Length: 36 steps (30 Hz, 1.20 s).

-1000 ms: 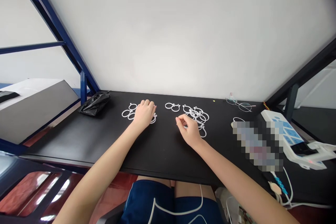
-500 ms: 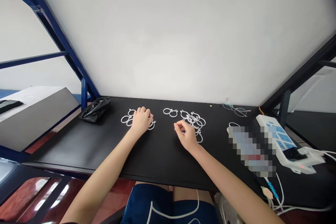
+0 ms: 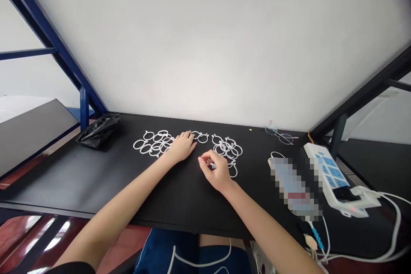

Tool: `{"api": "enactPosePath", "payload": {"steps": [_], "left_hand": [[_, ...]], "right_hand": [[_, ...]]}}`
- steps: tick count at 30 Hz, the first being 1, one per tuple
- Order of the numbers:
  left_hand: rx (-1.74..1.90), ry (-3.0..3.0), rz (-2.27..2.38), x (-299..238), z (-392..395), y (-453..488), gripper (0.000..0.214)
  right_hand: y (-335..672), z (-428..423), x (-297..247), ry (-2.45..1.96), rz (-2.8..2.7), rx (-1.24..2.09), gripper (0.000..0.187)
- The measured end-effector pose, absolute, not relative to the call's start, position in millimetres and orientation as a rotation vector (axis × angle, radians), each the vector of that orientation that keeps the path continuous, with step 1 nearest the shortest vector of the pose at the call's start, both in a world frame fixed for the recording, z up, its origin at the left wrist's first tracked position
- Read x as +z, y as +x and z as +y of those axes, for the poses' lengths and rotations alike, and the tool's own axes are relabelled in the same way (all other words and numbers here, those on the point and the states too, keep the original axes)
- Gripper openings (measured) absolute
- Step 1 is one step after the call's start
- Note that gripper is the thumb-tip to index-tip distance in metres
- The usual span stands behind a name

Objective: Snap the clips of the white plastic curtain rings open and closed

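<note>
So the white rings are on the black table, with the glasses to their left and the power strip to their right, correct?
Not quite: the glasses lie to the right of the white rings, as the head view shows.

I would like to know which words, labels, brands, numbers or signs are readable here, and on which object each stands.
No text is readable in this view.
Pixelated device: covered by blocks, nothing legible.
Power strip: any markings are too small to read.
White rings: no lettering visible.
</note>
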<state>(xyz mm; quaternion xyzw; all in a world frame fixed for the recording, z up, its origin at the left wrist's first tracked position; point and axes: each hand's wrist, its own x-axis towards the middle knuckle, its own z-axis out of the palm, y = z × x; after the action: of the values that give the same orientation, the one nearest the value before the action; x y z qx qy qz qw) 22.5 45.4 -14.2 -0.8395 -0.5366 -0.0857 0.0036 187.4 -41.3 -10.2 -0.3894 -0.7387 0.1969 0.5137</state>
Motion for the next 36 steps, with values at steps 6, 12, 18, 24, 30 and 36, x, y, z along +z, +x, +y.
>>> {"api": "enactPosePath", "payload": {"steps": [6, 12, 18, 24, 30, 36], "left_hand": [[-0.433, -2.662, -1.632, -16.4, 44.5, 17.0, 0.02], [-0.671, -2.798, -1.606, -19.6, 44.9, 14.2, 0.013], [-0.945, -2.97, -1.521, -16.7, 39.3, 15.3, 0.014], [-1.234, -3.027, -1.566, -13.3, 36.6, 18.2, 0.015], [-1.748, -3.246, -1.75, -10.2, 37.3, 20.4, 0.024], [-2.043, -3.705, -1.52, 6.9, 30.8, 20.5, 0.024]], "right_hand": [[187.1, -44.6, -4.2, -0.942, -1.81, 0.488, 0.01], [185.7, -45.0, -4.4, -0.945, -1.856, 0.464, 0.011], [186.8, -43.5, -2.4, -0.938, -1.837, 0.453, 0.011], [188.1, -41.5, -2.5, -0.964, -1.827, 0.438, 0.012], [189.6, -36.9, -6.3, -1.073, -1.717, 0.473, 0.007], [193.9, -32.3, -4.7, -1.108, -1.554, 0.66, 0.018]]}}
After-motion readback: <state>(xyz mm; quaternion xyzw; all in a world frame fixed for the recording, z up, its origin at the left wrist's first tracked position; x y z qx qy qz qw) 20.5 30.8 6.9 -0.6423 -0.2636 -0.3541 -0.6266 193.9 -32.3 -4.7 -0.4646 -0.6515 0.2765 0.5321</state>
